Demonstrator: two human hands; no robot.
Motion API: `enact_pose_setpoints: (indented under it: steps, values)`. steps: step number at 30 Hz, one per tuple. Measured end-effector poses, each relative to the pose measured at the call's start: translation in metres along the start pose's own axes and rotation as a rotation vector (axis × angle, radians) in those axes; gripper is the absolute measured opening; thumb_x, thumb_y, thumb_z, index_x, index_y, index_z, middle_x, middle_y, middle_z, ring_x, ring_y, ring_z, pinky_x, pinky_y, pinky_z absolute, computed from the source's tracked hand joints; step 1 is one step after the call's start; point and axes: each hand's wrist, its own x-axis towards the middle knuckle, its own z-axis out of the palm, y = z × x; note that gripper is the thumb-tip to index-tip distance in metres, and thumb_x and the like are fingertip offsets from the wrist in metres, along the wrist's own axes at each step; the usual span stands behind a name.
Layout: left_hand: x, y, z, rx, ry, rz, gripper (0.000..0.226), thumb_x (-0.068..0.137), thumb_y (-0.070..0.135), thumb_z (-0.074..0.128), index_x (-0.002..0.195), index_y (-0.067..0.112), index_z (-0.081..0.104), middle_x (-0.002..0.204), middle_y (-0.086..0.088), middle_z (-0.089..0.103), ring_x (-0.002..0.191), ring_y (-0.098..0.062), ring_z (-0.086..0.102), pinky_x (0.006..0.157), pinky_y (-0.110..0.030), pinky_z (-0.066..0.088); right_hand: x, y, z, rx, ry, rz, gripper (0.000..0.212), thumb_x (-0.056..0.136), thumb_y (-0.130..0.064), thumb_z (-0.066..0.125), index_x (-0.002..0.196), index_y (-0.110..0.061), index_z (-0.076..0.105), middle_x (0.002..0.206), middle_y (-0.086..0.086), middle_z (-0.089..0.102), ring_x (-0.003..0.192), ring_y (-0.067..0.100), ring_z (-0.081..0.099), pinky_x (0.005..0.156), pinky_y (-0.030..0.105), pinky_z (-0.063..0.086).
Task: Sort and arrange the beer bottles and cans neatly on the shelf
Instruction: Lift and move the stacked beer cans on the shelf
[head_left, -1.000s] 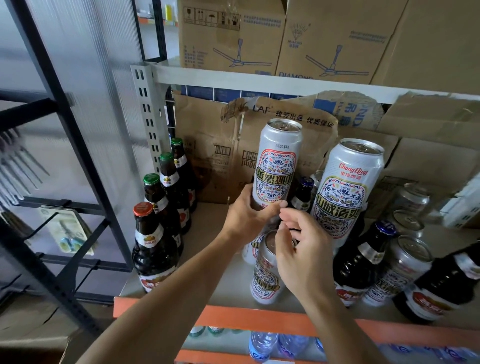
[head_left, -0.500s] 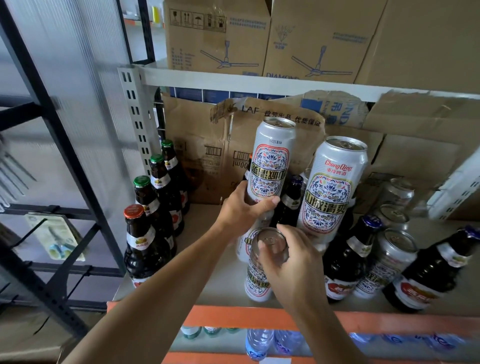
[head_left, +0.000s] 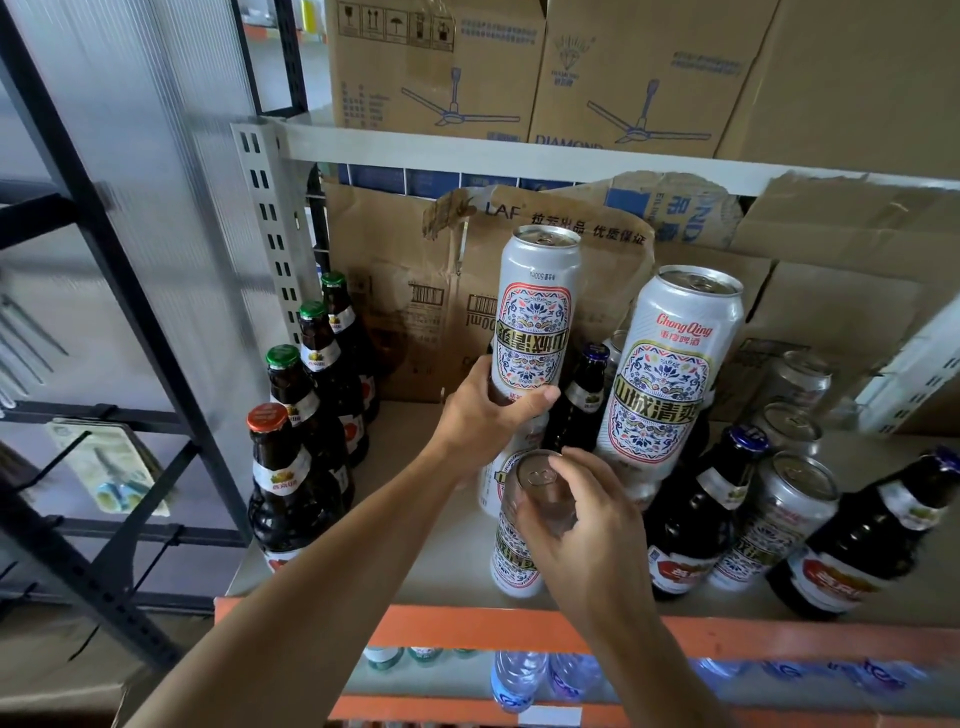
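Gripping upper can (head_left: 535, 332) in left hand (head_left: 480, 415) | right hand (head_left: 587, 525) clasps front can (head_left: 514, 566)

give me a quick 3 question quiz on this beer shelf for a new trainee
1. True or false: the left hand grips a tall white patterned beer can whose label reads upside down.
2. Which cap colour has the front brown glass bottle in the row by the grey shelf post? A green, B orange-red, C blue.
3. Fill in: the right hand holds a silver-topped patterned can by its ____ end.
Key: 1 true; 2 B; 3 top.
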Motion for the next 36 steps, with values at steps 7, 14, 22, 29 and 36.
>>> enact_pose_setpoints:
  steps: [7, 14, 22, 29, 36]
  values:
    - [-0.002, 0.001, -0.003, -0.031, -0.064, -0.003, 0.065, 0.065, 0.059, 0.081, 0.117, 0.030, 0.054, 0.108, 0.009, 0.071, 0.103, -0.008, 0.066, 0.095, -0.040, 0.054, -0.003, -0.001, 0.004, -0.026, 0.015, 0.020, 0.035, 0.071, -0.023, 0.075, 0.099, -0.003, 0.071, 0.109, 0.012, 0.067, 0.097, 0.030, 0.068, 0.085, 0.030, 0.050]
    - [-0.007, -0.003, -0.015, 0.049, -0.058, -0.047, 0.070, 0.062, 0.059, 0.082, 0.118, 0.026, 0.056, 0.105, 0.009, 0.071, 0.099, -0.009, 0.067, 0.092, -0.040, 0.056, -0.004, -0.003, 0.006, -0.038, 0.002, 0.017, 0.037, 0.073, -0.023, 0.072, 0.102, 0.000, 0.069, 0.111, 0.015, 0.066, 0.097, 0.035, 0.067, 0.087, 0.029, 0.045]
    - [-0.010, 0.006, -0.021, 0.213, -0.059, -0.021, 0.059, 0.073, 0.049, 0.079, 0.121, 0.026, 0.054, 0.104, 0.010, 0.067, 0.096, -0.006, 0.063, 0.087, -0.032, 0.055, -0.009, -0.004, 0.004, -0.087, -0.001, -0.003, 0.044, 0.083, -0.035, 0.056, 0.102, 0.001, 0.071, 0.115, 0.019, 0.067, 0.104, 0.037, 0.066, 0.093, 0.028, 0.040]
    - [-0.014, 0.010, -0.024, 0.256, -0.056, -0.018, 0.062, 0.075, 0.051, 0.077, 0.125, 0.024, 0.052, 0.108, 0.011, 0.065, 0.099, -0.005, 0.061, 0.086, -0.028, 0.054, -0.015, -0.004, 0.000, -0.109, -0.035, -0.015, 0.042, 0.086, -0.033, 0.054, 0.109, -0.001, 0.069, 0.123, 0.020, 0.064, 0.113, 0.036, 0.063, 0.099, 0.027, 0.040]
    - [-0.017, 0.018, -0.025, 0.284, -0.021, 0.019, 0.065, 0.076, 0.050, 0.076, 0.129, 0.023, 0.050, 0.108, 0.012, 0.062, 0.091, 0.000, 0.057, 0.069, -0.012, 0.044, -0.016, -0.002, 0.002, -0.118, -0.025, -0.016, 0.041, 0.084, -0.029, 0.054, 0.110, 0.000, 0.068, 0.124, 0.021, 0.063, 0.111, 0.039, 0.063, 0.097, 0.031, 0.037]
